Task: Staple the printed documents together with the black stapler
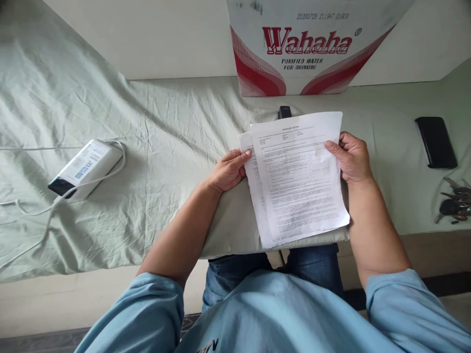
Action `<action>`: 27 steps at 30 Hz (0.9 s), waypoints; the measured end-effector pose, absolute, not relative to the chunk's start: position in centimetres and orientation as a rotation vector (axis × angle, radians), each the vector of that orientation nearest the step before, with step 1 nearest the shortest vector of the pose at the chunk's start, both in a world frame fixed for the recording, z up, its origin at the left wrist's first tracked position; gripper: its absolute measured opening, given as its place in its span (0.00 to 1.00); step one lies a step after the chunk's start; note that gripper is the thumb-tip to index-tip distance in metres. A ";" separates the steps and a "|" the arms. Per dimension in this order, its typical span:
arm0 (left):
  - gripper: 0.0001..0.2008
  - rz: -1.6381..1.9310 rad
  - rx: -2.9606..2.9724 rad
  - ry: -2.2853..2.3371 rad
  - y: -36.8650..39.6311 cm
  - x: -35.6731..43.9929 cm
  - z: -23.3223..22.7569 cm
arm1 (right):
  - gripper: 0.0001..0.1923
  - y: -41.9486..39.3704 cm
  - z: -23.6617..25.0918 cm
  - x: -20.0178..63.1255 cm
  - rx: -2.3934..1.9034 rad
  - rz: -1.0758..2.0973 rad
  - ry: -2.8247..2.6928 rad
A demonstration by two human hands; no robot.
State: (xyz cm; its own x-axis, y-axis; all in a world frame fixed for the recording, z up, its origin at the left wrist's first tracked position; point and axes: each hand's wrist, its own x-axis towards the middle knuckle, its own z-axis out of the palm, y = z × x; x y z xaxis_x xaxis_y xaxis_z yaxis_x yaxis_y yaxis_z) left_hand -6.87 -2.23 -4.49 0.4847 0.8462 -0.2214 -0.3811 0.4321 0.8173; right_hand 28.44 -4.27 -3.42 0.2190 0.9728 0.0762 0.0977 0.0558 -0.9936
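- White paper, in the head view: a small stack of printed sheets [298, 181], slightly fanned, the top one headed "OVERLEAF NOTES", held in front of the person at the near edge of a pale green cloth [184, 122]; whether its lower edge touches the cloth, I cannot tell.
- Left hand [230, 169]: grasping the sheets' left edge, thumb on the front, other fingers partly hidden.
- Right hand [351, 156]: gripping the upper right edge, thumb on the printed face, fingers curled behind.
- Just beyond the sheets, a small black object [284, 112], partly covered; behind it, a red-and-white Wahaha carton [305, 59].
- Far left, a white box [86, 169] with a white cable [124, 156] across it.
- Far right, a flat black object [437, 142], with keys [456, 203] near it.
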 end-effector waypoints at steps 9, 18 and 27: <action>0.26 0.811 0.807 0.690 -2.3 -6.8 -4.3 | 0.23 -3.9 -4.1 29.5 -1.306 0.883 -1.153; 0.26 0.816 0.811 0.696 -2.4 -6.9 -4.2 | 0.23 -4.8 -2.7 27.5 -1.293 0.949 -1.147; 0.26 0.803 0.805 0.712 -2.5 -7.0 -4.3 | 0.24 -5.4 -2.0 26.4 -1.283 1.049 -1.117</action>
State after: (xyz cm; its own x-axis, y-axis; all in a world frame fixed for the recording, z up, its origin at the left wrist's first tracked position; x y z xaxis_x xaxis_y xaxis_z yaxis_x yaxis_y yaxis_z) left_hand -6.98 -2.53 -4.31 0.5051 0.8293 -0.2389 -0.3368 0.4443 0.8301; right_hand 26.36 -5.35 -1.96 0.1685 0.9852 0.0315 0.0302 0.0267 -0.9992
